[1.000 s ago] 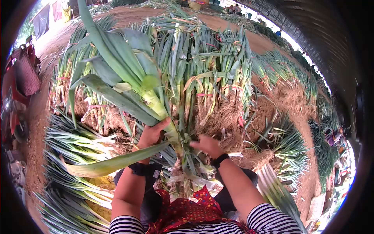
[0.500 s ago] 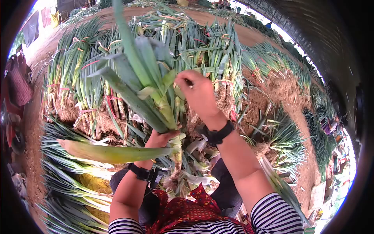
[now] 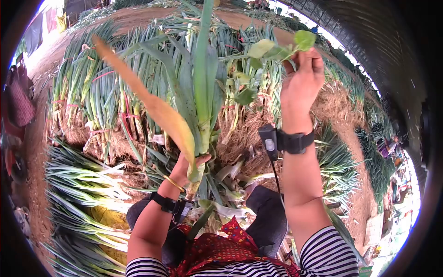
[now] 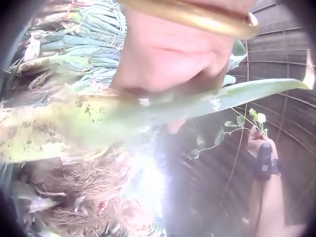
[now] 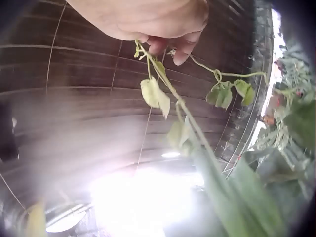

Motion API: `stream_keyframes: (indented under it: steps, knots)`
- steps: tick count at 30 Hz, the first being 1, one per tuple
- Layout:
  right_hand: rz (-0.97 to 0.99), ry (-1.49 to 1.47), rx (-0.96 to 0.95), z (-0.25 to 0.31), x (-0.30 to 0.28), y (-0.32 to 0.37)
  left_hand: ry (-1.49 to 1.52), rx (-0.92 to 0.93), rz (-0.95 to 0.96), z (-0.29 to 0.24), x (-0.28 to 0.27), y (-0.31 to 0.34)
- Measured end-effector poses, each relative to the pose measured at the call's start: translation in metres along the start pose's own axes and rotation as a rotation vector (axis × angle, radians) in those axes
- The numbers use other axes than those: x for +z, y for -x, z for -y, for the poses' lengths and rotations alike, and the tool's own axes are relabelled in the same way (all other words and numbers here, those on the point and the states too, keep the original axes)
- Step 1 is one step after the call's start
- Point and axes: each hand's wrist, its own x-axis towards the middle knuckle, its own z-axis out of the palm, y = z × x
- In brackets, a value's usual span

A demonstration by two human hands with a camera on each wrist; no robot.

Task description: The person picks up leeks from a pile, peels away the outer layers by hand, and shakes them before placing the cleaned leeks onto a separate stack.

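Observation:
The left hand grips a thick green onion plant low on its pale stem, leaves pointing up. A yellowed leaf bends out from the stem to the upper left. In the left wrist view the hand curls over the stem. Raised at the upper right, the right hand pinches a thin vine with round leaves that trails toward the onion's leaves. The right wrist view shows the vine's stem hanging from the fingertips of the right hand.
Tied onion bundles stand upright across the middle, roots down. Loose onions lie in a pile at the left. More bundles are at the right. A red vehicle stands at the far left edge.
The right hand has risen from beside the stem to the upper right, now with the vine in its fingers. The onion plant has turned more upright, and its yellowed leaf has swung upward.

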Motion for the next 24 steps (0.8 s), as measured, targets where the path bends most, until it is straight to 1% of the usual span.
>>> stream_keyframes:
  steps: [1,2,4,5,6,7,8,9,10,11,12,13,14,16,17,18,20,21,22,24]
  knots:
    - [-0.125,0.035,0.094,0.008,0.002,-0.007,0.001,0.001,0.002,0.0,0.0,0.001]
    - [-0.126,0.037,0.091,0.014,0.005,-0.016,0.146,-0.116,0.001,0.0,0.0,0.002]
    - [-0.289,-0.234,0.289,0.024,0.002,-0.044,0.437,-0.355,0.006,-0.003,0.003,0.004]
    - [-0.293,-0.229,0.283,0.029,-0.007,-0.061,0.598,-0.255,-0.046,-0.027,0.015,0.005]
    - [-0.146,-0.369,0.256,0.036,-0.02,-0.08,0.601,-0.257,-0.038,-0.022,0.018,0.004]
    - [0.004,-0.507,0.226,0.044,-0.031,-0.099,0.46,-0.273,-0.077,-0.011,0.02,0.003]
    - [0.102,-0.417,0.191,0.057,-0.034,-0.119,0.319,-0.288,-0.116,0.001,0.021,0.001]
    - [-0.055,-0.318,0.111,0.072,-0.022,-0.124,0.309,-0.392,-0.138,0.011,0.018,0.002]
    - [-0.211,-0.219,0.031,0.084,-0.012,-0.126,0.311,-0.394,-0.131,0.022,0.014,0.003]
    - [-0.21,-0.216,0.028,0.088,-0.016,-0.128,0.316,-0.441,-0.12,0.024,0.011,0.002]
    - [-0.245,-0.15,0.027,0.094,-0.023,-0.13,0.32,-0.489,-0.111,0.027,0.01,0.002]
    - [-0.279,-0.084,0.029,0.099,-0.03,-0.132,0.371,-0.471,-0.113,0.031,0.009,0.003]
    - [-0.279,-0.083,0.03,0.1,-0.048,-0.141,0.373,-0.472,-0.113,0.031,0.01,0.002]
    - [-0.365,-0.074,0.044,0.095,-0.083,-0.163,0.326,-0.44,-0.071,0.034,0.006,0.001]
    - [-0.413,-0.084,0.048,0.096,-0.082,-0.159,0.283,-0.411,-0.049,0.04,0.004,0.0]
    - [-0.415,-0.082,0.047,0.096,-0.088,-0.165,0.283,-0.413,-0.047,0.045,0.004,0.001]
    - [-0.092,0.242,0.01,0.097,-0.116,-0.189,0.261,-0.333,-0.007,0.054,0.008,0.004]
    - [0.049,-0.13,0.162,0.106,-0.127,-0.203,0.212,-0.358,-0.02,0.052,0.016,0.006]
    - [0.041,-0.118,0.156,0.108,-0.139,-0.213,0.215,-0.362,-0.006,0.051,0.021,0.006]
    - [-0.022,1.337,-0.389,0.116,-0.122,-0.21,0.18,-0.356,0.003,0.043,0.03,0.007]
